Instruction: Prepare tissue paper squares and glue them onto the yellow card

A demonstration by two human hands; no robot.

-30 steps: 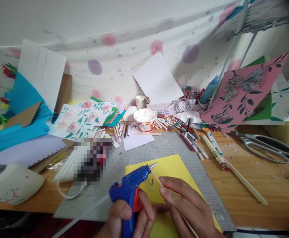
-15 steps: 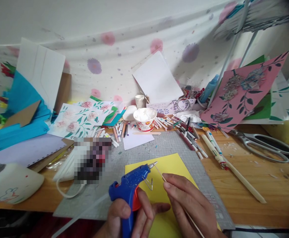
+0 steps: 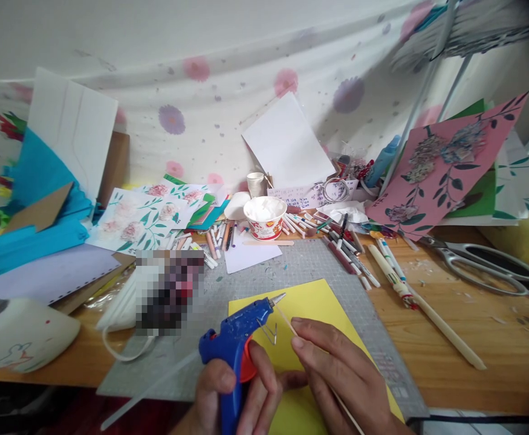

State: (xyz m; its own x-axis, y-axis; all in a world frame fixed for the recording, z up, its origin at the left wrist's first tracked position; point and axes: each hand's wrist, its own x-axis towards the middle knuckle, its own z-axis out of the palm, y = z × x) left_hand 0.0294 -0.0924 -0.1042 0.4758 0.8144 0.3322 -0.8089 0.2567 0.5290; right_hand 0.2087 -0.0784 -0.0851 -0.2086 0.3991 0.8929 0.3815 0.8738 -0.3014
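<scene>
My left hand grips a blue glue gun with an orange trigger; its metal nozzle points up and right. My right hand pinches a thin wooden stick, whose upper tip sits right at the nozzle. The stick runs down to the right under my fingers. Both hands hover over a yellow sheet of paper that lies on a grey cutting mat.
A paper cup of white stuff, many scattered markers, large scissors and a long wooden dowel lie on the wooden table. Floral cards, blue paper and a white appliance crowd the sides.
Almost nothing has moved. The stick's tip stays at the nozzle, and my right hand has shifted only slightly.
</scene>
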